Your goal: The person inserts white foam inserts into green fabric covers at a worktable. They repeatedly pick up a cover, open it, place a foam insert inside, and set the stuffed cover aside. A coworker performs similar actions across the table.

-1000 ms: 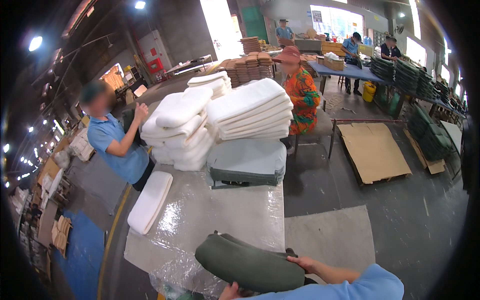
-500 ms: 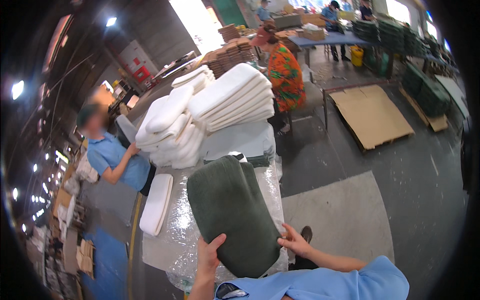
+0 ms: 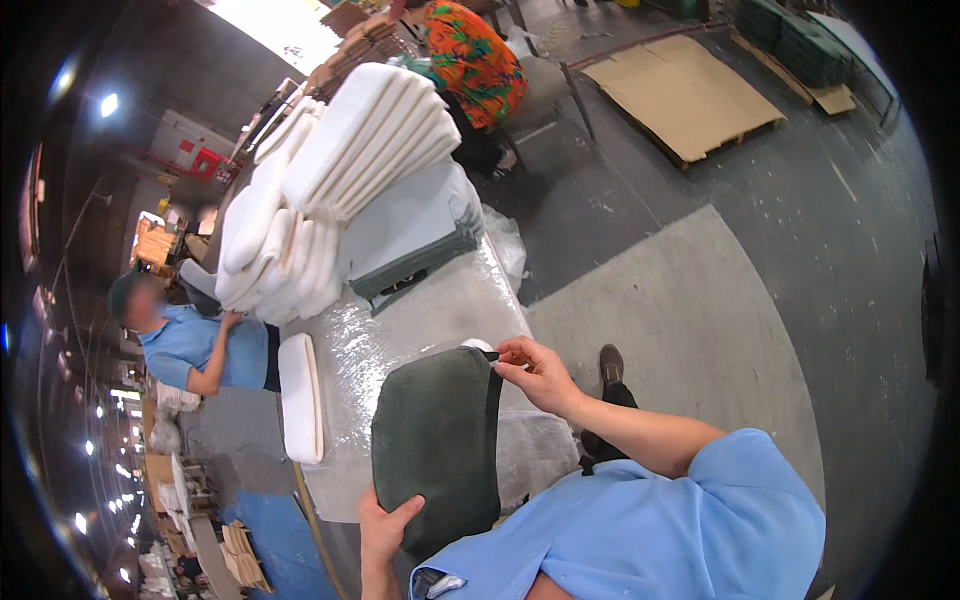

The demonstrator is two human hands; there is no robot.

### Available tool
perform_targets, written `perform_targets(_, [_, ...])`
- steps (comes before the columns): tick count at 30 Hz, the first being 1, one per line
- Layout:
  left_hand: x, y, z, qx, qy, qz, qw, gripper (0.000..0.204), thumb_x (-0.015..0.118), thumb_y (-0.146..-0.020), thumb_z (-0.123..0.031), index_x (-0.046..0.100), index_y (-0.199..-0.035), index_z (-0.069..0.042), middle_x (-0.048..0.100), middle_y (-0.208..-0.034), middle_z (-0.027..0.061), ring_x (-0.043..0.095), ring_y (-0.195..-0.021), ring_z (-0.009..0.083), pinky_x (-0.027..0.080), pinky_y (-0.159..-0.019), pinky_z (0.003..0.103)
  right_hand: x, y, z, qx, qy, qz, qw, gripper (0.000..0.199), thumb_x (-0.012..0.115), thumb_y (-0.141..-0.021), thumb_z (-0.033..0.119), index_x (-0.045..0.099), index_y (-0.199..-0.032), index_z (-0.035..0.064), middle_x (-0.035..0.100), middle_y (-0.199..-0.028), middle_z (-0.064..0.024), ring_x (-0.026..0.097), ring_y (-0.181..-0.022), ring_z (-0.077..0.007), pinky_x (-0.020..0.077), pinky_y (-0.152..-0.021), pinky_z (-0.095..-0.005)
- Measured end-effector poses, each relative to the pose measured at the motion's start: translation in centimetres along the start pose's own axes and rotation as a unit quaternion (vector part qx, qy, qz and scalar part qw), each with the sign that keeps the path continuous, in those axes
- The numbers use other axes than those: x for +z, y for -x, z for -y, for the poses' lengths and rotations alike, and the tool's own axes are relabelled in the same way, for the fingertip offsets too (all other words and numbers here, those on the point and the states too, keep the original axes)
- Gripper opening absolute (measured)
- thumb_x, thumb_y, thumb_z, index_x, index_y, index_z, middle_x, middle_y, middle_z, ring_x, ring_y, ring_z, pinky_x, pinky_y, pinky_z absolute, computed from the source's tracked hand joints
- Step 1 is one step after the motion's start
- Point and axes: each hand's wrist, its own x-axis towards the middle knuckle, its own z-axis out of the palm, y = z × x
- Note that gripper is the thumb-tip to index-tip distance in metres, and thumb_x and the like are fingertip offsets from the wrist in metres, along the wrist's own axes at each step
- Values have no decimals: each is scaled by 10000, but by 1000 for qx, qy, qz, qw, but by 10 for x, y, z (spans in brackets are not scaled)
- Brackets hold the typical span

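Note:
A dark green fabric-covered cushion [image 3: 435, 450] with rounded corners is held up before me, over the near part of the plastic-wrapped table. My left hand [image 3: 388, 528] grips its lower left edge, thumb on the upper face and fingers hidden beneath. At the far right corner my right hand [image 3: 538, 375] pinches a small black tab [image 3: 490, 355] between thumb and fingers. A bit of white [image 3: 476, 345] shows beside that tab.
White padded pieces [image 3: 370, 140] are piled on the table's far end, beside a grey-green stack [image 3: 405, 225]. One white pad [image 3: 301, 398] lies at the left edge. A person in blue [image 3: 205, 350] stands left; another in orange print [image 3: 475, 65] sits beyond. Flat cardboard [image 3: 690, 95] lies far right.
My right hand has moved from the cushion's near right edge to its far right corner and pinched the tab. The cushion has turned more upright, and my view has swung right and down.

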Motion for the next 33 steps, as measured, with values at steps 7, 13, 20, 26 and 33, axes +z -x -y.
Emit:
perform_targets(7, [23, -7, 17, 10, -123, 46, 991, 508, 875, -820, -80, 658, -1262, 45, 772, -1099, 127, 706, -993, 176, 564, -904, 343, -36, 49, -23, 38, -32, -94, 994, 194, 720, -1043, 182, 735, -1168, 34, 706, -947, 10, 620, -843, -76, 522, -737, -270])
perform_targets(13, [72, -36, 13, 21, -186, 95, 978, 520, 874, -806, -101, 663, -1266, 18, 775, -1078, 141, 723, -961, 214, 568, -887, 361, -67, 61, -61, 99, -101, -203, 969, 140, 691, -1040, 165, 731, -1095, 43, 696, -927, 10, 611, -809, -85, 507, -714, -278])
perform_targets(20, [137, -71, 11, 26, -309, 185, 932, 699, 870, -805, -130, 577, -1417, 40, 743, -1176, 207, 727, -1067, 280, 564, -951, 386, -95, 65, -120, 206, -185, -369, 887, 157, 599, -1108, 248, 644, -1084, 100, 559, -819, 28, 519, -726, -97, 462, -624, -305])
perform_targets(26, [146, -145, 5, 10, -191, 419, 887, 699, 759, -970, -165, 455, -1583, -22, 632, -1384, 117, 612, -1220, 200, 517, -1020, 364, -102, 58, -140, 197, -182, -382, 885, 174, 590, -1115, 254, 652, -1082, 95, 570, -837, 25, 524, -789, -90, 461, -658, -292])
perform_targets(33, [332, -258, 7, 55, -205, 401, 891, 301, 604, -1095, -304, 759, -1112, -47, 693, -913, -1, 606, -832, 92, 502, -739, 284, -110, 63, -146, 162, -120, -368, 908, 157, 605, -1102, 211, 659, -1067, 69, 577, -857, 37, 497, -782, -74, 442, -704, -274])
